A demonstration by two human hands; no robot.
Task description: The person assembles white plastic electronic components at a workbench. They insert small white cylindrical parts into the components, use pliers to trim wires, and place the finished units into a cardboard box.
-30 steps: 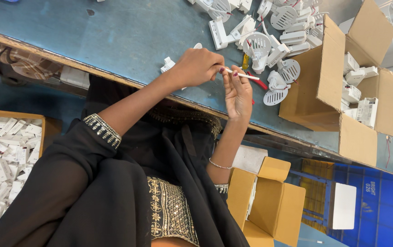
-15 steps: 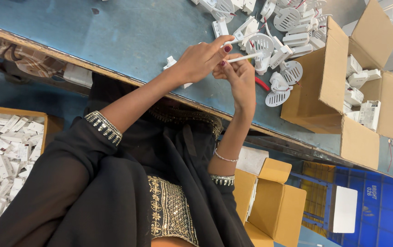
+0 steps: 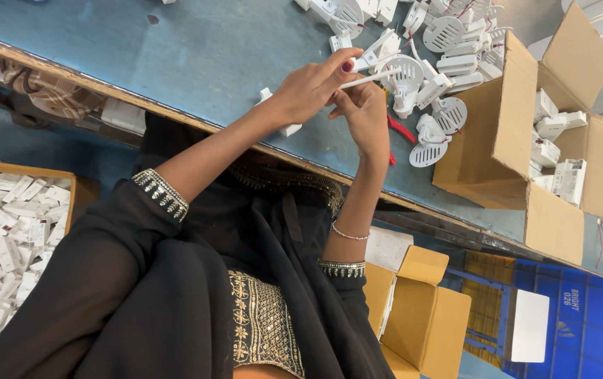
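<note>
Nearest, a black embroidered garment [image 3: 196, 295] with gold-trimmed cuffs. To the left below the worktop, one wooden tray [image 3: 73, 193] heaped with small white parts. To the right, one open yellow cardboard carton [image 3: 424, 316] and one blue plastic crate [image 3: 582, 309].

Above these, two bare arms reaching up over the blue worktop [image 3: 196, 56]. Left hand [image 3: 308, 88] with fingers pinched shut on the near end of one thin white rod [image 3: 371, 76]. Right hand [image 3: 366, 116] cupped just under it, fingers curled and steadying the rod from below. Rod held in the air above the worktop, slanting up to the right.

Compared with a second ago: both hands lifted a little toward the pile, rod tilted from nearly level, its red end no longer showing. Probably a turning and re-gripping of the rod between the fingertips, not a putting down.

Beneath the left hand, one small white piece [image 3: 286, 128]. Beside the right hand, one red strip [image 3: 401, 130]. Farther on, a loose pile of white housings with about five round slotted grilles [image 3: 449, 112]. Farthest right, one open brown box [image 3: 519, 140] on the worktop, partly filled with white parts.
</note>
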